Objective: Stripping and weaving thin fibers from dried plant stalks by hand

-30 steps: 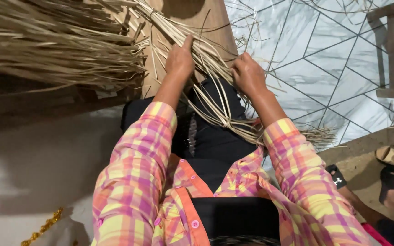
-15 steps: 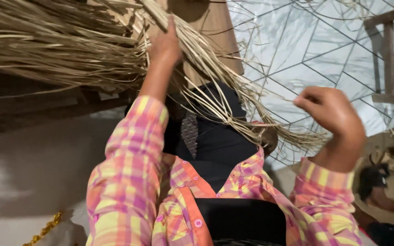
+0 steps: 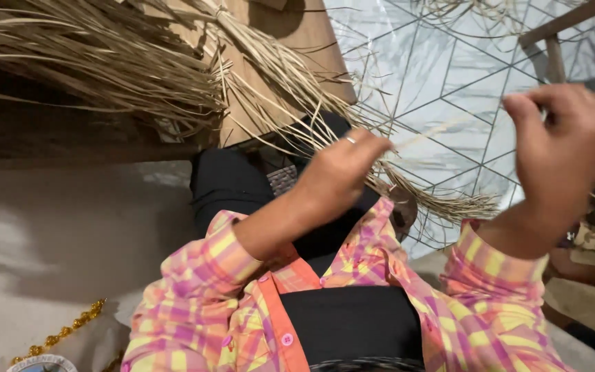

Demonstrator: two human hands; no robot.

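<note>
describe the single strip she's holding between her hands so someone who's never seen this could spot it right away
Start at the big fan of dry, pale straw-coloured fibre strips spread over the brown wooden board, then drop to the two raised hands. Between the left hand and right hand runs one thin pale strip. Unlike the bundled strips, it stands alone, stretched over the white patterned floor tiles.

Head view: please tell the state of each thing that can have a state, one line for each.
left hand: fingers closed, pinching one end of the pale strip
right hand: raised, fingers curled; grip on the strip unclear
pale strip: blurred, running from the left hand towards the right hand
straw bundle: tied at the top, lying across the lap, ends loose
</note>
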